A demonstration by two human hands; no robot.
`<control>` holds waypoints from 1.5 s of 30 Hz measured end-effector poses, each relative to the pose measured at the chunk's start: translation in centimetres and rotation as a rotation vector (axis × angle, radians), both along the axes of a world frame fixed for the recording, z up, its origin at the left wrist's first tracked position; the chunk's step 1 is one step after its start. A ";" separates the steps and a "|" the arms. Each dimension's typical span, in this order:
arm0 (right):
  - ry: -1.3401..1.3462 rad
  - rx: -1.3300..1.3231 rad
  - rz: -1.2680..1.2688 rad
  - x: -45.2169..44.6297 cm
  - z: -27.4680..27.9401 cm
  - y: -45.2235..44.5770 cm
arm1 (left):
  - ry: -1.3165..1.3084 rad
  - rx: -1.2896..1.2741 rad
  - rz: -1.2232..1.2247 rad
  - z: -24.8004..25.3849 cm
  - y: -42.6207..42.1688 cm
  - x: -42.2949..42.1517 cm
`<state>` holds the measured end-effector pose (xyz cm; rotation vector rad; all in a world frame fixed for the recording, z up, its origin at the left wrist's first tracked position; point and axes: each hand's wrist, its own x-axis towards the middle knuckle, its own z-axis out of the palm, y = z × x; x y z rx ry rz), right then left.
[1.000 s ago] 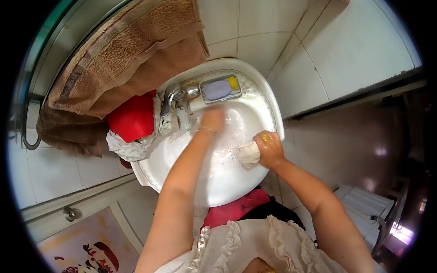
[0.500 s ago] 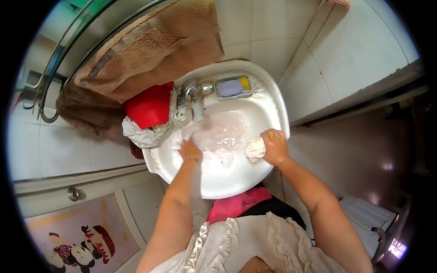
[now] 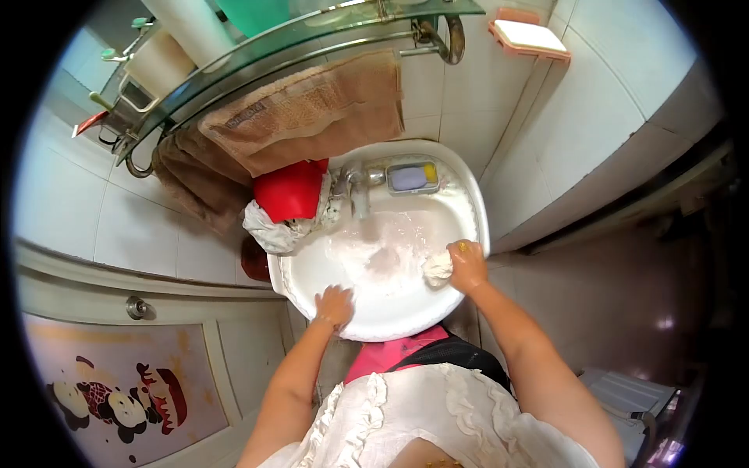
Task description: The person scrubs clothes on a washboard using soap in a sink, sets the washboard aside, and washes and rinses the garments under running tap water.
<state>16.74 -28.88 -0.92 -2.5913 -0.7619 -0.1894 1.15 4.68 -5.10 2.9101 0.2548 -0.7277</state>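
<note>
A white washbasin (image 3: 312, 273) holds shallow, cloudy water (image 3: 382, 242) under a metal faucet (image 3: 359, 195). My left hand (image 3: 334, 306) rests over the basin's front left inner slope, fingers spread, nothing in it. At the right rim, my right hand (image 3: 468, 267) is closed round a bunched white cloth (image 3: 438, 268), which bulges out toward the water. A soap dish (image 3: 413, 179) with a lilac soap bar and something yellow sits on the back ledge. Left of the faucet lie a red bowl-like thing (image 3: 289, 192) and a crumpled white cloth (image 3: 269, 228).
Brown towels (image 3: 312, 109) hang from a rail below a glass shelf (image 3: 312, 27) holding cups and bottles. A pink soap holder (image 3: 530, 39) is fixed to the tiled wall. To the left stands a door (image 3: 234, 351) with a knob and cartoon picture.
My left hand has moved from the water's left edge toward me, to the front left of the basin. The right hand keeps the cloth at the right rim. The view has tilted up.
</note>
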 end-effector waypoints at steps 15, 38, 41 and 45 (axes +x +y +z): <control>1.150 0.419 -0.373 -1.8 1.8 4.8 | -0.473 -0.244 -0.139 1.0 4.2 -6.4; 1.154 1.087 -0.721 -5.4 6.4 0.4 | -0.317 -0.166 -0.419 2.1 9.0 -1.3; 1.170 1.055 -0.720 -4.4 6.1 0.6 | -0.329 0.057 -0.384 1.2 12.0 -0.4; 1.218 1.054 -0.698 -2.9 5.9 1.7 | -0.244 0.222 -0.253 1.7 10.2 0.6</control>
